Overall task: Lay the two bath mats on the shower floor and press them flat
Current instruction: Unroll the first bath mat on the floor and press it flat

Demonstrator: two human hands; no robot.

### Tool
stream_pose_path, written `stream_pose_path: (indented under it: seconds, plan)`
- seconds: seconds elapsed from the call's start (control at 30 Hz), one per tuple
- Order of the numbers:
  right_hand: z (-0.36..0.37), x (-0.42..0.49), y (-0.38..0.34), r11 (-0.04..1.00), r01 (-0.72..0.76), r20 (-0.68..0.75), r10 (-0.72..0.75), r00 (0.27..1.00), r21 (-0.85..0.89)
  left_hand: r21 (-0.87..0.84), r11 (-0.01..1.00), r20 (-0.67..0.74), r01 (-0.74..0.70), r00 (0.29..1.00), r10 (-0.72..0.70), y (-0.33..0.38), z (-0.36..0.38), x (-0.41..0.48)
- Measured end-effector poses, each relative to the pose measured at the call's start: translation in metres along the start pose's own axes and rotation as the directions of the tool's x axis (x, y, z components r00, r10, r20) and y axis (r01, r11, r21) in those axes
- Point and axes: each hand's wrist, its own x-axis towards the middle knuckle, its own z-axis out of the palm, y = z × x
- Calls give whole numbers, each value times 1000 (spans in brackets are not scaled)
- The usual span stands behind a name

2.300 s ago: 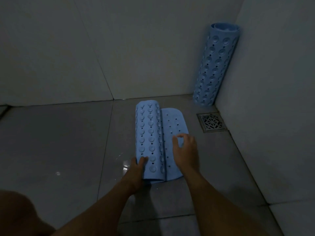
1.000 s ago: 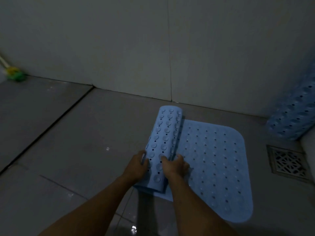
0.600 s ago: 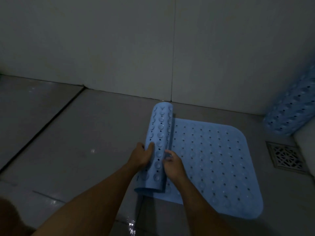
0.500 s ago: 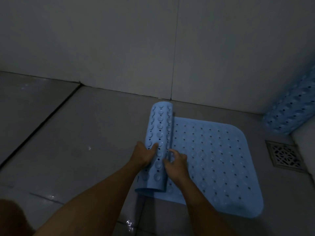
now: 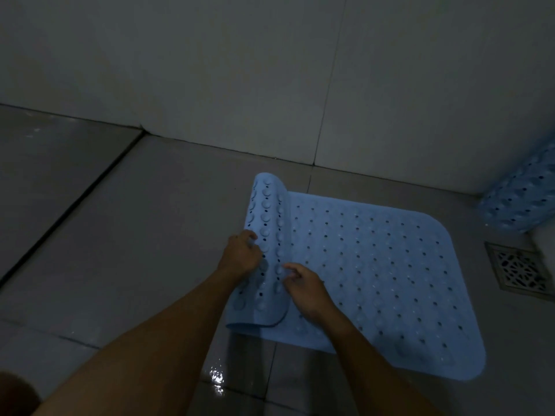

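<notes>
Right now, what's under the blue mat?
Grey floor tiles: they show all around the mat, and a tile joint runs in beneath it. The flat part covers whatever lies underneath. The rolled end, in the left hand, shows round suckers on its underside.

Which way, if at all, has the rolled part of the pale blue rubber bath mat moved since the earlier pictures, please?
Yes: the roll has travelled left, away from the metal floor drain, leaving more flat mat between them.

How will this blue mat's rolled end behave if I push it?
Probably floppy: the blue mat curls over itself at its rolled end. That end will likely unroll leftward when pushed. Its suction cups may grip the wet floor.
</notes>
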Motion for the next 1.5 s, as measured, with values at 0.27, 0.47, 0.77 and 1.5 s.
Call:
stream_pose_path:
  seconds: [0.27, 0.47, 0.77, 1.5]
  plan:
    - [44, 12, -20, 986, 104, 108, -90, 990, -130, 37, 999, 6, 35, 999, -35, -29, -4, -12]
    - [58, 17, -19, 883, 284, 94, -268, 959, -375, 288, 956, -106, 48, 994, -18, -44, -17, -17]
    - [12, 50, 0, 718, -180, -365, -110, 925, -673, 269, 921, -640, 281, 767, -47, -23, -61, 3]
    - [32, 62, 36, 595, -326, -413, -10, 911, -735, 404, 877, 21, 260, 956, -293, -86, -18, 14]
